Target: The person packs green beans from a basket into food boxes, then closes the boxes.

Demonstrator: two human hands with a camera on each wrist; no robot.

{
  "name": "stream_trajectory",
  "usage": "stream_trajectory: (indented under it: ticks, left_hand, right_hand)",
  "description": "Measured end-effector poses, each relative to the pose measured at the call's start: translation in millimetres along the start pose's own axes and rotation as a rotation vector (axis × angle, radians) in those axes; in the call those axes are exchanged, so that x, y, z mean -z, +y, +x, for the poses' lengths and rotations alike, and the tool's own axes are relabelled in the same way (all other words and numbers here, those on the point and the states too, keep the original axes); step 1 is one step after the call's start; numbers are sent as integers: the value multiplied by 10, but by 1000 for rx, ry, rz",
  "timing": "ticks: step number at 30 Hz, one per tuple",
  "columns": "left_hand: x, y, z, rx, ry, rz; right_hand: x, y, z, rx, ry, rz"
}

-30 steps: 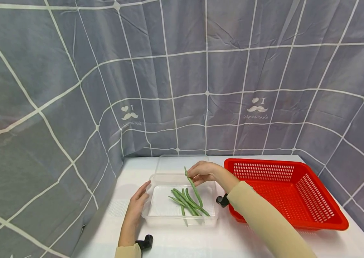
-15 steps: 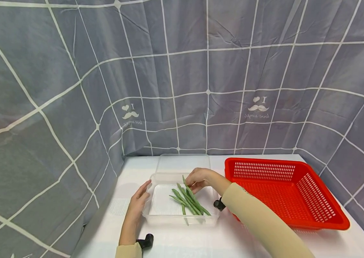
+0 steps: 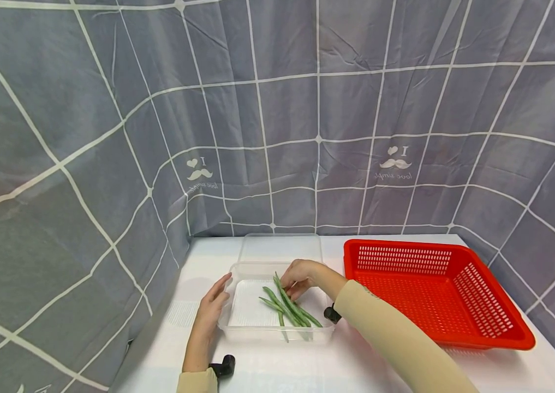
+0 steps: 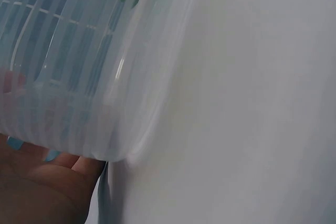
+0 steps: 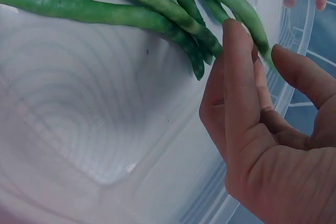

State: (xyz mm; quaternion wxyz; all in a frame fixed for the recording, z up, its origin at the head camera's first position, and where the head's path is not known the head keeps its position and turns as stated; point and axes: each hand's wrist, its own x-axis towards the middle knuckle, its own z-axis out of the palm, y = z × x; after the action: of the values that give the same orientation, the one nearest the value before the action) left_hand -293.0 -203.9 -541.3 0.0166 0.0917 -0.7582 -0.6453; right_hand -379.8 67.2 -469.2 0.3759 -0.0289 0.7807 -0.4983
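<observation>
Several green beans (image 3: 282, 303) lie in a bunch in a clear plastic container (image 3: 243, 329). Over the container's right half, my right hand (image 3: 302, 275) pinches one bean near its far end. Close up in the right wrist view, that bean (image 5: 247, 11) has its tip between thumb and index finger, while other beans lie beside it on the ribbed floor. My left hand (image 3: 210, 308) rests against the container's left side with fingers fairly straight. From the left wrist, the fingertips (image 4: 51, 155) show at the container's wall, partly seen through the plastic.
A red perforated basket (image 3: 478, 343) stands to the right of the container. Behind the container lies a clear lid (image 3: 282, 248) on the white table (image 3: 267, 368). A grey curtain with white grid lines (image 3: 292, 109) hangs at the back and sides.
My right hand has come down into the container with the bean, laying it along the others and shifting slightly left. The left hand has stayed at the container's side.
</observation>
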Motion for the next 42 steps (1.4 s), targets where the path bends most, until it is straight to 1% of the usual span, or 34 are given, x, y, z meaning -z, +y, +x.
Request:
stream_trajectory:
  ticks: [6,12,20,26,30,33,38,42]
  left_hand:
    - [-8,0,-2,-2,-10,-1]
    - [21,-4,-3,-11,-23,7]
    - [35,16,-13,-1,-36,22]
    - [32,9,-22,-11,-48,16]
    - [34,4,-14,-15,-49,17]
    - [41,6,-21,-13,-45,15]
    - [41,8,-28,-17,-46,15]
    - [31,3,-28,-18,-49,14]
  right_hand:
    - [12,19,-13,10,-17,10]
    - [87,-22,-115,45,-18,60]
    - [423,-25,-399,102,16,154]
    - [713,2,-652,156,30,221]
    - [915,80,-797,180,53,244]
    - [1056,177,-882,180,79,251]
    - [1255,405,-1020,167,116,232]
    - [1365,623,-1120,151,133,185]
